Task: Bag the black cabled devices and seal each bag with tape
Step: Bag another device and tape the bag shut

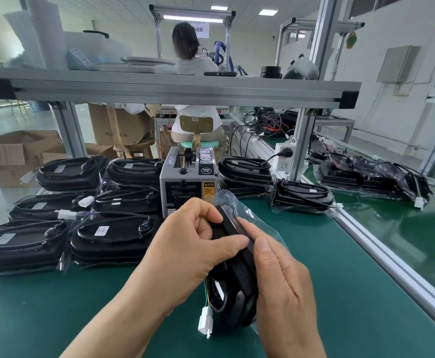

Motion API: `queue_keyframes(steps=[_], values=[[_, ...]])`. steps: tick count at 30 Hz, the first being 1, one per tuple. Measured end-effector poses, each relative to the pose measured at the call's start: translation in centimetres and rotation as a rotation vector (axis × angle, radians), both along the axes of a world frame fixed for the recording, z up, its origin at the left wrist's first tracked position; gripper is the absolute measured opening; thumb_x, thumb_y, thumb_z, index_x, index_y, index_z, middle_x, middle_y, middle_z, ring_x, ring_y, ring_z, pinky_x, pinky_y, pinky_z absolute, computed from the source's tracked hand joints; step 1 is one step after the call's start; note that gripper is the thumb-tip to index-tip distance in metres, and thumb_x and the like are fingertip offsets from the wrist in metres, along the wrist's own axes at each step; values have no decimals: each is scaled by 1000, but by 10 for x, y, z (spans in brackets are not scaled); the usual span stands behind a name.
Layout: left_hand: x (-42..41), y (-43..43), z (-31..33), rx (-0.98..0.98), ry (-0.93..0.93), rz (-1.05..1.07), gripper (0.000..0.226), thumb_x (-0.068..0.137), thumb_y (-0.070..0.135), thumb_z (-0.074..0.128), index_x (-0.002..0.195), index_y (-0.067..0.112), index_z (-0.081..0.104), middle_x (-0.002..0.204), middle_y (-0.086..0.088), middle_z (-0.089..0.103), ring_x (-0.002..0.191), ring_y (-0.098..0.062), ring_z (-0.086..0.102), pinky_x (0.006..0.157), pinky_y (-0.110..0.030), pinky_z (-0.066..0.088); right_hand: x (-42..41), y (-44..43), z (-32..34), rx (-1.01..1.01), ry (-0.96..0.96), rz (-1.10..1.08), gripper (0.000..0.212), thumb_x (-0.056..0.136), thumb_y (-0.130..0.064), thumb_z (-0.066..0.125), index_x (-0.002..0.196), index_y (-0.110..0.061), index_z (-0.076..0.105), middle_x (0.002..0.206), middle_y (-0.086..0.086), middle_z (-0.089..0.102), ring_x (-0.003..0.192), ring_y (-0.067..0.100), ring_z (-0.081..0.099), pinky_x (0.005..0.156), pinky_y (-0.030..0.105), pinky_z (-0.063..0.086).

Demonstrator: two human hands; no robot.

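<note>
A black cabled device stands on edge over the green bench, partly inside a clear plastic bag. My left hand grips its upper left side, fingers curled over the top edge. My right hand holds the right side through the bag, thumb against the device's rim. The device's wires and white connector hang out below. A grey tape dispenser stands just behind my hands.
Several bagged devices lie in rows at the left. More bagged ones sit to the right of the dispenser and beyond the rail. An aluminium shelf spans overhead. A person sits at the station ahead.
</note>
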State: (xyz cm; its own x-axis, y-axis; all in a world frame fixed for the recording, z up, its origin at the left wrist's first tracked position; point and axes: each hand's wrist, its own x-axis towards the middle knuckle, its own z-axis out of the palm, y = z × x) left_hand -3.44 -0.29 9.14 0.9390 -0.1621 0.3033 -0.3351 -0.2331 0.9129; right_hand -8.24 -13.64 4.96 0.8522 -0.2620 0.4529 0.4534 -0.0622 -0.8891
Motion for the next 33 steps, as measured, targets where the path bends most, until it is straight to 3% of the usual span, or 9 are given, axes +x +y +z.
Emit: queue_keyframes(steps=[5, 9, 11, 14, 19, 24, 26, 29, 33], values=[[0, 2, -2, -1, -9, -41, 41, 66, 36, 90, 91, 25, 59, 55, 12, 38, 49, -5, 33, 47, -15, 33, 0, -2, -4, 21, -37, 23, 39, 92, -35, 43, 117, -34, 73, 113, -25, 72, 111, -3, 65, 91, 16, 51], [5, 0, -7, 16, -60, -49, 41, 62, 37, 90, 88, 34, 58, 55, 13, 39, 50, -5, 35, 49, -17, 36, 9, 0, -17, 65, -76, 40, 39, 98, -33, 42, 127, -27, 68, 125, -12, 70, 123, 12, 62, 104, 43, 48], [10, -1, -9, 53, -97, -30, 45, 54, 49, 84, 87, 39, 55, 56, 14, 40, 51, -4, 36, 51, -19, 39, 15, 4, -25, 77, -117, 36, 42, 99, -37, 42, 133, -23, 63, 134, -8, 65, 129, 15, 58, 108, 48, 46], [16, -1, -15, 86, -150, -6, 47, 51, 55, 78, 87, 40, 53, 57, 14, 41, 53, -3, 37, 54, -21, 39, 23, 5, -35, 48, -182, 43, 45, 98, -34, 42, 138, -19, 57, 141, -8, 60, 135, 14, 53, 110, 37, 44], [17, 4, -38, 112, -147, 79, 51, 48, 49, 81, 90, 38, 53, 67, 18, 48, 60, -2, 42, 59, -29, 47, 26, -2, -55, 162, -131, 183, 44, 90, -1, 58, 131, -17, 63, 137, -4, 63, 129, 13, 58, 100, 21, 48], [5, 4, -76, 141, -211, 224, 66, 51, 25, 95, 92, 48, 48, 99, 25, 50, 88, -1, 50, 76, -6, 39, 19, 0, -82, 153, -78, 58, 50, 82, 27, 59, 109, -12, 74, 118, 5, 74, 115, 19, 68, 88, 20, 55], [1, 4, -84, 106, -188, 217, 70, 50, 20, 96, 95, 46, 50, 102, 25, 48, 93, -1, 52, 77, -7, 41, 15, 2, -84, 149, -62, 33, 50, 81, 24, 65, 107, -17, 77, 115, 8, 74, 112, 23, 69, 91, 26, 56], [-5, 4, -91, 112, -189, 204, 67, 49, 13, 95, 97, 36, 53, 102, 18, 49, 94, 0, 54, 75, -8, 44, 6, 6, -79, 45, -53, -26, 53, 71, -1, 76, 111, -37, 72, 112, 0, 74, 106, 18, 71, 89, 26, 57], [-10, 5, -97, 174, -269, 171, 66, 52, 3, 94, 96, 31, 54, 103, 9, 52, 94, -3, 55, 76, -6, 43, -1, 10, -69, -225, -166, -236, 70, 62, -25, 81, 127, -37, 57, 130, -10, 61, 123, 14, 59, 91, 17, 52]])
